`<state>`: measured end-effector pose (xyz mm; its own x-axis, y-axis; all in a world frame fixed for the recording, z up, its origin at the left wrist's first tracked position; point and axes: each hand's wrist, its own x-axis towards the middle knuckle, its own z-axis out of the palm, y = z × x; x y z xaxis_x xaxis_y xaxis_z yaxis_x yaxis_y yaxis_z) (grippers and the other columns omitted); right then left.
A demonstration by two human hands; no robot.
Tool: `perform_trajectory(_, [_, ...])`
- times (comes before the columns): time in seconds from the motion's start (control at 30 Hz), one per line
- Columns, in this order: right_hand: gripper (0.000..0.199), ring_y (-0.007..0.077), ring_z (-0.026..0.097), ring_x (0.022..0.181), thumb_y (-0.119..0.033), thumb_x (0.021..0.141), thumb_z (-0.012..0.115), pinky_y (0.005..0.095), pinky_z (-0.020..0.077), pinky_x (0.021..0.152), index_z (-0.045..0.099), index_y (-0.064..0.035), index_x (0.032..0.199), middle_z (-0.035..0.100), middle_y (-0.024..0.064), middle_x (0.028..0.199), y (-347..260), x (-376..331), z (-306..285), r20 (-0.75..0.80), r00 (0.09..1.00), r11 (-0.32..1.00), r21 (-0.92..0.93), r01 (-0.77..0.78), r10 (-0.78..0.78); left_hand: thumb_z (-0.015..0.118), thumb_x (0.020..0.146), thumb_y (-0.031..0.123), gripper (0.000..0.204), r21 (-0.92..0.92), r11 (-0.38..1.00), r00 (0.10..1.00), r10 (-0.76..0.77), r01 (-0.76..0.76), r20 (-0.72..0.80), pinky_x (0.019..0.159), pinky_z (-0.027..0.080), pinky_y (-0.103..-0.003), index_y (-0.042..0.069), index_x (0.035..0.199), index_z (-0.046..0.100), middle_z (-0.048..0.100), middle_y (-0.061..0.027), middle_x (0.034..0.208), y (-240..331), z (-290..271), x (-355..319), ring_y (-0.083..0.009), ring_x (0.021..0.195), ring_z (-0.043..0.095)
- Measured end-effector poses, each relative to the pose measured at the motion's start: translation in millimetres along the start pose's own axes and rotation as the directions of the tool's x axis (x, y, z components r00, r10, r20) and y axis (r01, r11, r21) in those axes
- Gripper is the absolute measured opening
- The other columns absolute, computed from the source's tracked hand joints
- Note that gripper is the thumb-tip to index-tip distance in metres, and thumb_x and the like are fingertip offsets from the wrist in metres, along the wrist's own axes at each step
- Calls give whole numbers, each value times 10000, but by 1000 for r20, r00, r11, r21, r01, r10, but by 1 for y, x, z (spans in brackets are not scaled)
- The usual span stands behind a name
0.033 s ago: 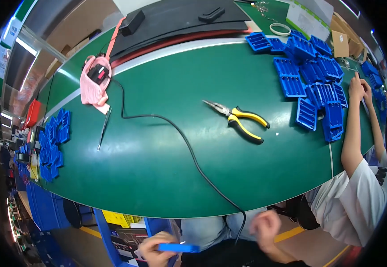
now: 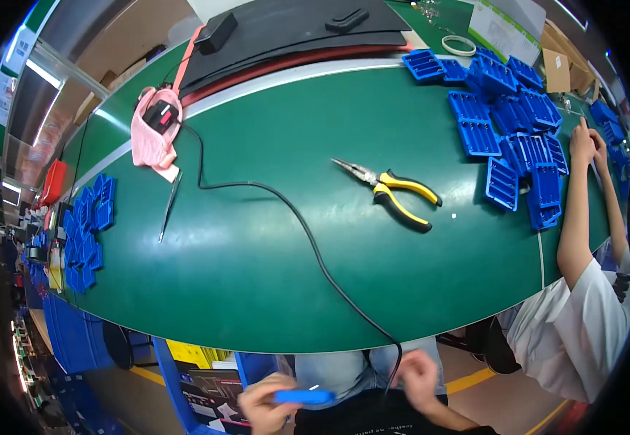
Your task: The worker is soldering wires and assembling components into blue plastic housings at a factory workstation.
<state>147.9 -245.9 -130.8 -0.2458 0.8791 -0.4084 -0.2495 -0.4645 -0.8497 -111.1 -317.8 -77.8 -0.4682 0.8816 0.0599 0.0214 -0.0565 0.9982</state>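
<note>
Below the table's front edge, my left hand grips a blue plastic part, seen edge-on. It has the same blue as the slotted plastic trays on the table. A small pale sliver shows at its top edge. To the right, my right hand has its fingers curled in beside the black cable; whether anything is pinched in them is hidden. Long-nose pliers with yellow and black handles lie slightly spread on the green table. Tweezers lie farther left.
Slotted blue trays pile up at the right, with another group at the left edge. A pink cloth wraps a black device at the cable's far end. A co-worker's arms rest at the right. A black mat covers the back.
My left hand has moved slightly right with the blue plastic part. My right hand has shifted a little left, closer to the cable. The table's things stay put.
</note>
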Motion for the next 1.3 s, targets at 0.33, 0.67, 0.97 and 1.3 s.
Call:
perform_trajectory(0.33, [830,259,511,1196,-122,670,855,393,403,1012,379,2,1338,497,128,1297,20,49,48,518,848,984,180,21,-112,753,704,-97,474,-266,959,995,-101,97,-1,769,576,-364,22,975,384,672,-252,903,-40,65,11,-293,902,677])
perform_trajectory(0.67, [511,170,572,984,-320,791,770,334,456,860,557,-15,1142,614,67,1058,3,50,70,164,972,985,66,159,-168,767,679,-97,673,-391,905,964,-233,166,-131,772,572,-354,-37,1244,408,628,-158,1099,-62,87,10,-265,1020,625])
perform_trajectory(0.97, [559,238,597,1008,-319,734,809,368,465,879,592,17,1126,626,133,1103,24,56,47,311,916,944,-130,304,-252,709,700,656,872,-99,971,976,-218,219,21,913,449,-370,-51,1177,529,572,-108,1153,-71,89,18,-212,1047,560])
perform_trajectory(1.3, [643,256,610,1031,-407,717,814,387,477,895,595,-11,1174,624,132,1152,49,52,40,341,914,971,-7,237,-221,718,747,531,585,-140,990,999,8,-14,-39,753,449,-334,2,964,597,583,-91,978,-88,92,19,-205,854,566])
